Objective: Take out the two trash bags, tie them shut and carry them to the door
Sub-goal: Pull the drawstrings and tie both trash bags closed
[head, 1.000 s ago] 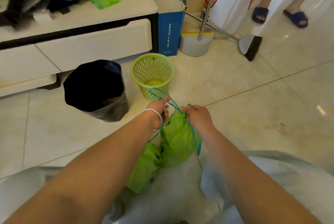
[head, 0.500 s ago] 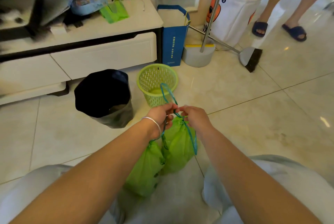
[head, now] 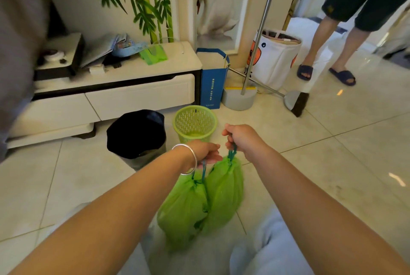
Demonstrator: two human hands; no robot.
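Observation:
Two green trash bags with teal drawstrings hang side by side in front of my knees, both cinched at the top. My left hand, with a silver bangle on the wrist, grips the drawstring of the left bag. My right hand grips the drawstring of the right bag. The bags touch each other and hang above the tiled floor. Just beyond my hands stands the green plastic basket, with no bag in it, and a bin with a black liner to its left.
A white low cabinet with clutter on top runs along the wall at the left. A blue paper bag, a grey base with a metal pole, a broom and a white fabric hamper stand behind. Another person's legs stand at the far right.
My hands have moved apart, each now holding one bag by its drawstring, and both bags have risen. The view has tilted upward, showing more of the wall.

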